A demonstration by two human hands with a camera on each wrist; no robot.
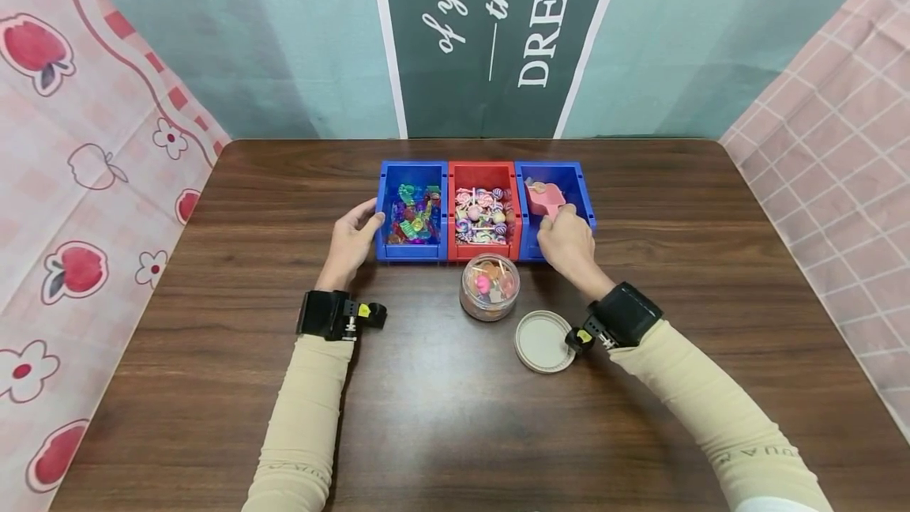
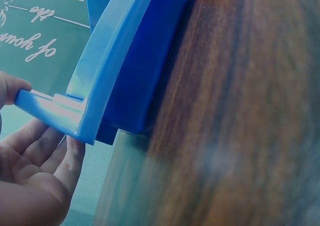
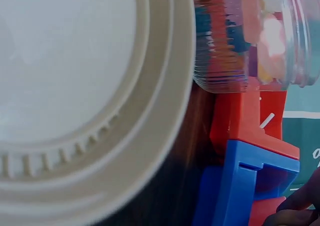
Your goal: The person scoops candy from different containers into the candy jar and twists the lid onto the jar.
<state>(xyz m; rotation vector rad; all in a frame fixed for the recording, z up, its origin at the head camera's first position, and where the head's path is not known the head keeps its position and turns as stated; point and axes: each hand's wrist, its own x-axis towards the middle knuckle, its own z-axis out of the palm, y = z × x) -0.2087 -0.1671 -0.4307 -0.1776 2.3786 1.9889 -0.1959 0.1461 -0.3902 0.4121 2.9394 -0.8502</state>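
Observation:
My left hand (image 1: 353,238) holds the left blue bin (image 1: 381,247) by its outer side. In the left wrist view the thumb lies on the rim and the fingers (image 2: 70,166) bend against the wall below. Clear colored charms (image 1: 419,221) lie in that bin. My right hand (image 1: 568,242) grips the handle of a pink scoop (image 1: 546,197) inside the right blue bin (image 1: 584,194). Something small and pale shows in the scoop's bowl. Between the two stands a red bin (image 1: 483,174) with small lollipop-like pieces (image 1: 482,216).
An uncovered clear jar (image 1: 489,288) with mixed pastel pieces stands in front of the red bin. Its round pale lid (image 1: 543,342) lies on the wooden table (image 1: 441,417), right beside my right wrist. Fabric hangs behind the table and along both sides.

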